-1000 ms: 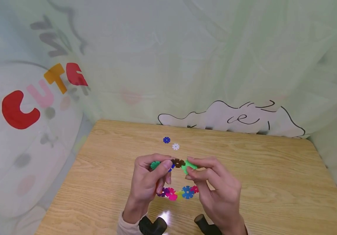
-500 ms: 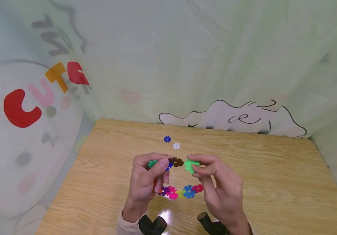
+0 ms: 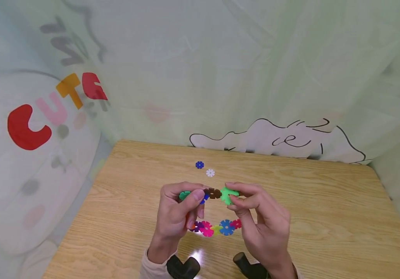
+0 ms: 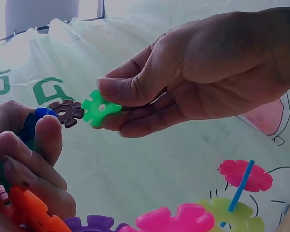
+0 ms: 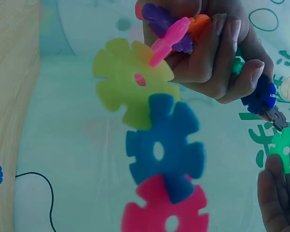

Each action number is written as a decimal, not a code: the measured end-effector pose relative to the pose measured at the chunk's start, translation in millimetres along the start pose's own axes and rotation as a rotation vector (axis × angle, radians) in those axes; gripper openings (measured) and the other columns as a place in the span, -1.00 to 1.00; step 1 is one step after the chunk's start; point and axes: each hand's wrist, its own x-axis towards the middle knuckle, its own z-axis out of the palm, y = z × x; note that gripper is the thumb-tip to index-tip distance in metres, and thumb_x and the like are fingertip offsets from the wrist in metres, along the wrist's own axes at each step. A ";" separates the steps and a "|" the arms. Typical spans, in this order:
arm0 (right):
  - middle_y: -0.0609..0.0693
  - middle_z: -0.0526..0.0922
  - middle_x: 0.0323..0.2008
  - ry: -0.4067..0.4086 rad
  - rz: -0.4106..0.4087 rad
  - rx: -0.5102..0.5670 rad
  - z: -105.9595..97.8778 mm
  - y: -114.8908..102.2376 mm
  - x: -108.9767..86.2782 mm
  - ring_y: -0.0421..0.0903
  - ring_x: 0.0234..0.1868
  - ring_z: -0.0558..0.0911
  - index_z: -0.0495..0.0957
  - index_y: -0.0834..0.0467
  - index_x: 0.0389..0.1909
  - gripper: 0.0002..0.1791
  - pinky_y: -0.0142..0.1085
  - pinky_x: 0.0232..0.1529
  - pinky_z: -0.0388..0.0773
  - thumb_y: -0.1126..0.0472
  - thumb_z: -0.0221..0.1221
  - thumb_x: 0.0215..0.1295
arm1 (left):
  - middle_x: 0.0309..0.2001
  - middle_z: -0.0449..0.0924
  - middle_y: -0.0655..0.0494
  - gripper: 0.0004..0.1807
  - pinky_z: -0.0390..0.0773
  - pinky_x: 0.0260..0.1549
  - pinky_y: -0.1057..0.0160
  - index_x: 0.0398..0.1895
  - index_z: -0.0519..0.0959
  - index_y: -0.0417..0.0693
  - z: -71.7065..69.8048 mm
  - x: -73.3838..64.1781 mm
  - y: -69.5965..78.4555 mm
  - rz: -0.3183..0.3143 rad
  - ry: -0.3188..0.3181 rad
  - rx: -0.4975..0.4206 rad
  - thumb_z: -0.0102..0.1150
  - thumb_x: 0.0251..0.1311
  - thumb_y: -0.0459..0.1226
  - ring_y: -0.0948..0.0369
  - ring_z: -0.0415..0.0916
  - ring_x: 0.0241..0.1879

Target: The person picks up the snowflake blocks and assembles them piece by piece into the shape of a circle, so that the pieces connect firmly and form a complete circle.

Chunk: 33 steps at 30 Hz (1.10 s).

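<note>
My left hand (image 3: 175,213) grips a chain of interlocking flower-shaped discs. From between its thumb and fingers a dark blue disc (image 5: 261,94) and a brown disc (image 3: 213,193) stick out to the right. A light green disc (image 3: 227,196) is pinched by the thumb and fingers of my right hand (image 3: 266,221). Its edge meets the brown disc's; whether their slots interlock I cannot tell. Below, the chain's other end hangs from the left hand: an orange disc (image 4: 38,212), then purple, pink (image 3: 206,228), yellow (image 5: 116,72), lighter blue (image 3: 226,227) and red-pink (image 5: 135,217).
Farther back on the wooden table (image 3: 318,201) lie two loose discs, one dark blue (image 3: 200,165) and one white (image 3: 210,173). A printed cloth (image 3: 193,69) hangs behind and beside the table. Black wrist mounts (image 3: 184,267) sit at both wrists.
Half a second ago the light green disc stood slightly apart from the brown one, after being against it earlier. Now the two meet again, the left hand having shifted a little to the right.
</note>
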 end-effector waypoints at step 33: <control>0.30 0.80 -0.17 -0.033 0.100 -0.080 -0.3 -2.5 -2.1 -0.22 0.00 0.81 0.72 0.35 -0.31 -0.75 -0.44 -0.04 0.75 0.19 0.36 0.42 | -0.70 0.50 -0.02 -0.67 0.18 -0.98 0.39 -0.06 0.83 0.14 -2.3 -0.8 -10.4 -0.059 0.050 0.041 0.13 0.51 -0.42 0.22 0.21 -0.89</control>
